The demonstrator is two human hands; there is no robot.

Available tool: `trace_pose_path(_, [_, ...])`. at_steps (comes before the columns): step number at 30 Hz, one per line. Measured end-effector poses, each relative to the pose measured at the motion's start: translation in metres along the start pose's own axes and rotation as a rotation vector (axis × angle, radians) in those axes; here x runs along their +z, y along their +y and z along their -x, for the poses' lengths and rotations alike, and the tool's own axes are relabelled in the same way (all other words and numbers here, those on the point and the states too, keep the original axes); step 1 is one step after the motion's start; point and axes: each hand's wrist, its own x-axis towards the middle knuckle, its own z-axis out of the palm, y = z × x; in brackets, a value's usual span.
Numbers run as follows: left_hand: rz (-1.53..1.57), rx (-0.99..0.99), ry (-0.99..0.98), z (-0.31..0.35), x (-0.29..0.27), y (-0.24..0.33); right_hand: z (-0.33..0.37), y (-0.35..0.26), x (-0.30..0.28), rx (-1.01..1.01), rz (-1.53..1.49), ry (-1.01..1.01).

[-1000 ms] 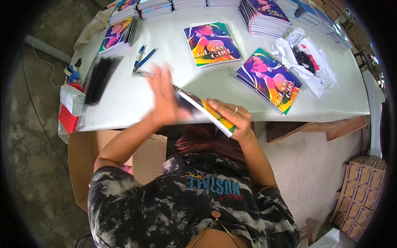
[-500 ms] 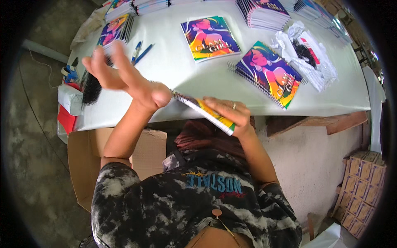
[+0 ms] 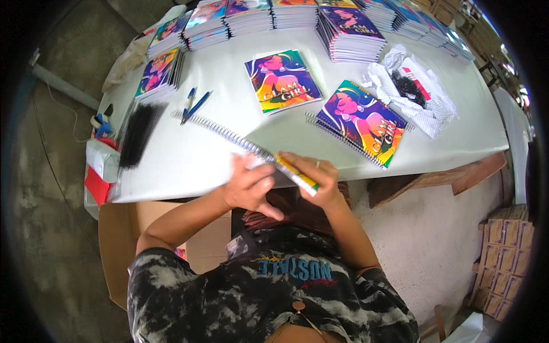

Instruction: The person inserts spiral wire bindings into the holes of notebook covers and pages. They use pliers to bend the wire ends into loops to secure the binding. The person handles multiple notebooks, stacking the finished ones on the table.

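Observation:
Just past the table's near edge, my right hand (image 3: 314, 178) grips a notebook (image 3: 294, 174) edge-on, its yellow cover and white page edge showing. A long wire spiral coil (image 3: 226, 131) sticks out from the notebook's end, up and left over the table. My left hand (image 3: 250, 186) is beside the coil, below it, with its fingers loosely bent and apart and the thumb stretched out. Whether its fingertips touch the coil I cannot tell. Farther off lie a colourful notebook (image 3: 283, 82) and another notebook with coil ends jutting out (image 3: 361, 123).
Stacks of notebooks (image 3: 249, 20) line the table's (image 3: 217, 166) far side. At the left lie black spiral coils (image 3: 140, 134), two pens (image 3: 194, 106) and a white packet (image 3: 103, 160). Crumpled white wrapping (image 3: 412, 94) holds black coils at right. A cardboard box (image 3: 203, 246) stands below.
My left hand has come down from its raised, spread position to beside the notebook. The long coil, mostly hidden behind it before, now shows. My right hand keeps its grip; the view has tilted up slightly.

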Motion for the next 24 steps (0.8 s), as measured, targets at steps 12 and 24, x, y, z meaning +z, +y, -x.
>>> trace_pose_path(12, [-0.077,-0.004,0.039,-0.002,0.013,-0.019,-0.006,-0.009,0.014,-0.010,-0.200,-0.024])
trace_pose_path(24, [0.038,-0.196,0.061,-0.033,0.026,-0.008,-0.004,-0.002,0.021,0.070,-0.143,0.014])
